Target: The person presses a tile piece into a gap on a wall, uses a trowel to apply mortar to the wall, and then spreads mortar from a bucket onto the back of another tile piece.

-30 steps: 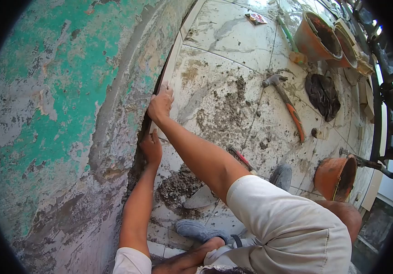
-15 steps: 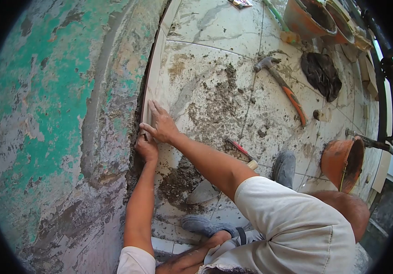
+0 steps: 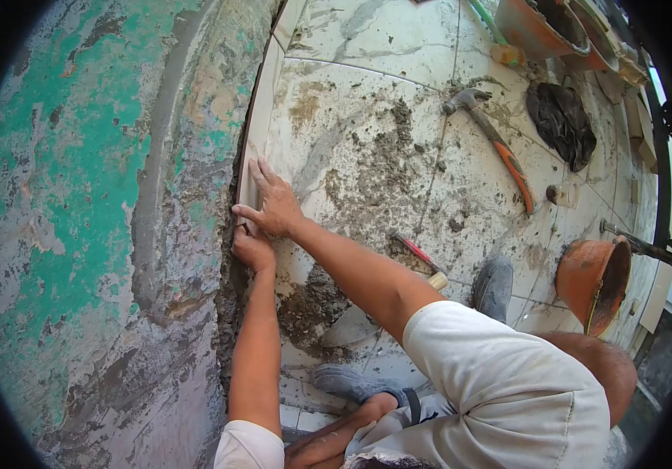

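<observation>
A narrow, pale skirting tile [image 3: 260, 113] stands along the foot of the wall, with a dark gap behind its upper edge. My right hand [image 3: 277, 207] lies on its near part, fingers stretched along the face and thumb reaching over the top edge. Just below, my left hand [image 3: 254, 248] is closed around the near end of the same tile; its fingertips are partly hidden. Crumbled mortar [image 3: 312, 309] lies on the floor beside my forearms, and a trowel [image 3: 349, 328] rests in it, its wooden handle partly behind my right arm.
Peeling green wall [image 3: 86, 195] rises at left. On the marbled floor tiles [image 3: 328, 86] lie a claw hammer [image 3: 500, 148], a red tool [image 3: 416, 250] and a black plastic bag [image 3: 561, 125]. An orange bucket [image 3: 578, 277] lies near my knee; more buckets [image 3: 535, 31] stand at far right.
The view has shifted slightly, so the floor things appear a little to the right. Both hands stay at the near end of the skirting tile, with hardly any change of grip.
</observation>
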The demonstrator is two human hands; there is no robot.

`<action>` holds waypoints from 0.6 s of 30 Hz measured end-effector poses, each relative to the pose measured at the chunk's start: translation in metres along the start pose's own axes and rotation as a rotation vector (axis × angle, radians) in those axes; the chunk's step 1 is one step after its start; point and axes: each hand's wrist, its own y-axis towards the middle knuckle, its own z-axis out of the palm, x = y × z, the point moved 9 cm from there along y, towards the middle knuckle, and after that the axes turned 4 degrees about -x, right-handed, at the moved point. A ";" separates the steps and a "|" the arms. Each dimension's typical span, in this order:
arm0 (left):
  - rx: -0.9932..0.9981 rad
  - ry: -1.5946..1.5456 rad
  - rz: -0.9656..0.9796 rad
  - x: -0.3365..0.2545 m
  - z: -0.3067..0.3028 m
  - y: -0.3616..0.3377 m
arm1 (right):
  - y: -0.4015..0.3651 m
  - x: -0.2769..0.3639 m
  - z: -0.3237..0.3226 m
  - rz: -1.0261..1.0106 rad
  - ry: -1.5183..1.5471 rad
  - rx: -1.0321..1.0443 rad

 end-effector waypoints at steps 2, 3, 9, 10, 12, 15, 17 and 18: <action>-0.016 0.002 -0.001 -0.006 -0.003 0.000 | 0.000 0.000 0.000 -0.001 -0.013 -0.016; -0.031 0.002 -0.001 -0.008 -0.004 0.000 | 0.000 0.000 0.001 -0.001 -0.012 -0.015; -0.042 -0.012 -0.040 -0.014 -0.011 0.000 | 0.000 0.002 0.000 -0.011 -0.044 -0.040; -0.041 -0.012 -0.039 -0.014 -0.011 0.000 | 0.000 0.002 0.000 -0.005 -0.047 -0.037; -0.052 0.014 -0.027 -0.014 -0.012 0.000 | 0.000 0.002 0.000 0.003 -0.047 -0.034; -0.061 -0.008 -0.030 -0.011 -0.011 0.000 | -0.001 0.003 0.000 0.006 -0.059 -0.034; -0.050 0.008 -0.028 -0.007 -0.009 -0.001 | -0.001 0.003 -0.001 0.001 -0.078 -0.035; -0.040 0.023 -0.027 -0.008 -0.009 0.000 | -0.001 0.003 0.000 0.000 -0.078 -0.035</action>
